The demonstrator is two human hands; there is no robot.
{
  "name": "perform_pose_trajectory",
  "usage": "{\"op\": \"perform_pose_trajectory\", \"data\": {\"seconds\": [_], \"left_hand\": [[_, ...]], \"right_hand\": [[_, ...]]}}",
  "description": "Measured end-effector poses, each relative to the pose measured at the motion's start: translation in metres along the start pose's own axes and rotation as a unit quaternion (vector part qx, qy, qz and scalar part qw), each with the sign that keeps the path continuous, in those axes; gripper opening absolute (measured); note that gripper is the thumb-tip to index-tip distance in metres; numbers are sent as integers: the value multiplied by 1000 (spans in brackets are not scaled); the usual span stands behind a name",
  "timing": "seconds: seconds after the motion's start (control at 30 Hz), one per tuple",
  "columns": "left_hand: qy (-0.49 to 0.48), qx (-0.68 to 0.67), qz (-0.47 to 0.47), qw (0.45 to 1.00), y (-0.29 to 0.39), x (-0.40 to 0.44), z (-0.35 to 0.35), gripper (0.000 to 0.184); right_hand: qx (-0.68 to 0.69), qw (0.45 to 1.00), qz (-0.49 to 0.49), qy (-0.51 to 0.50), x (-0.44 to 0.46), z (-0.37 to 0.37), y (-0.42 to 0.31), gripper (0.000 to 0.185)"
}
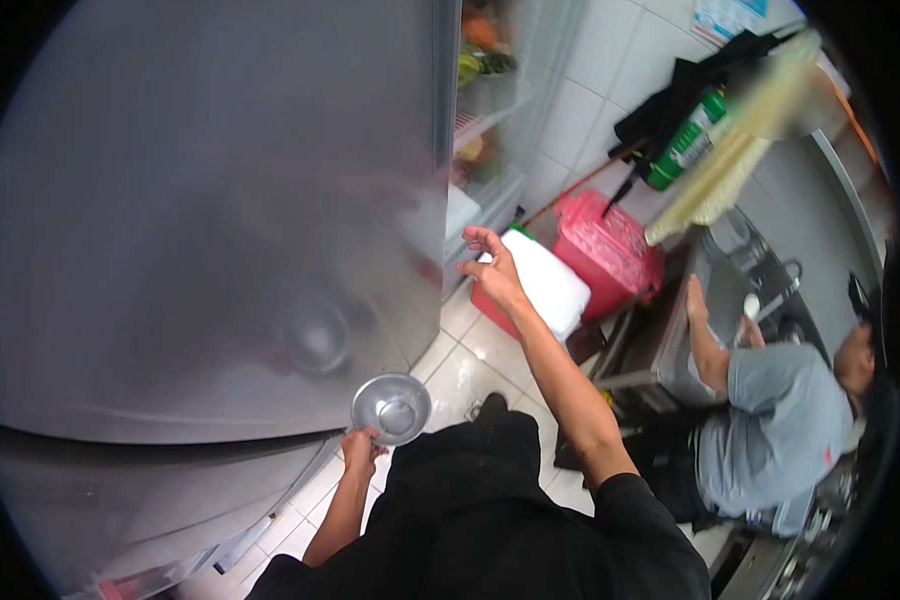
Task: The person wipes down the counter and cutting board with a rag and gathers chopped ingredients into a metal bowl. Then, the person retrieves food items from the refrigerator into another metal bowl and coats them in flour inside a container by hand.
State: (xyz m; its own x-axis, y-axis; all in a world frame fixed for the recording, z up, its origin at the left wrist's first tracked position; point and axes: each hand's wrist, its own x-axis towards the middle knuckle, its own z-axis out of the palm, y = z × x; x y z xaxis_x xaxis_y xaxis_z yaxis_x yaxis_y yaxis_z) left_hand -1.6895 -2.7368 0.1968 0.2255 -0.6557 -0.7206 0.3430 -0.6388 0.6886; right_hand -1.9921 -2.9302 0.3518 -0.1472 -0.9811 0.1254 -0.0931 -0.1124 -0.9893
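At seven o'clock, a bowl (392,406) gripped at its edge by the left hand (360,450) could fall if that hold loosens; the right hand (501,275) is unclenched, empty.

The tiled floor (457,368) is pale and glossy. On it stands a red box (496,313) with a white lid (548,287), beside a pinkish-red bin (592,242).

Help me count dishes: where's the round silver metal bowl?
At the head view's lower centre, the left hand holds the bowl beside the grey metal panel.
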Motion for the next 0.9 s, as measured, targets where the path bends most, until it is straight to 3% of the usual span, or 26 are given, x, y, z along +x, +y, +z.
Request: {"op": "perform_pose_trajectory", "data": {"seconds": [0.1, 0.2, 0.4, 0.5, 0.7, 0.8, 0.9], "left_hand": [[69, -21, -6, 997, -19, 13, 20, 4], [166, -92, -21, 982, -45, 17, 49, 7], [290, -315, -32, 903, -67, -3, 152, 8], [322, -449, -10, 833, -69, -11, 206, 9], [254, -616, 38, 745, -86, 0, 268, 13], [286, -658, 30, 696, -110, -9, 294, 16], [271, -681, 183, 655, -146, -17, 304, 23]], "right_hand": [[-23, 997, -52, -50, 63, 2, 12, 67], [33, 984, 1, -173, 104, 1, 19, 67], [20, 940, -56, -336, 139, -11, 29, 64], [17, 919, -85, -385, 153, -15, 25, 62], [88, 865, -108, -482, 137, -64, 32, 48], [131, 789, -98, -592, 119, -104, 35, 29], [111, 626, -141, -759, 110, -109, 14, 31]]}}
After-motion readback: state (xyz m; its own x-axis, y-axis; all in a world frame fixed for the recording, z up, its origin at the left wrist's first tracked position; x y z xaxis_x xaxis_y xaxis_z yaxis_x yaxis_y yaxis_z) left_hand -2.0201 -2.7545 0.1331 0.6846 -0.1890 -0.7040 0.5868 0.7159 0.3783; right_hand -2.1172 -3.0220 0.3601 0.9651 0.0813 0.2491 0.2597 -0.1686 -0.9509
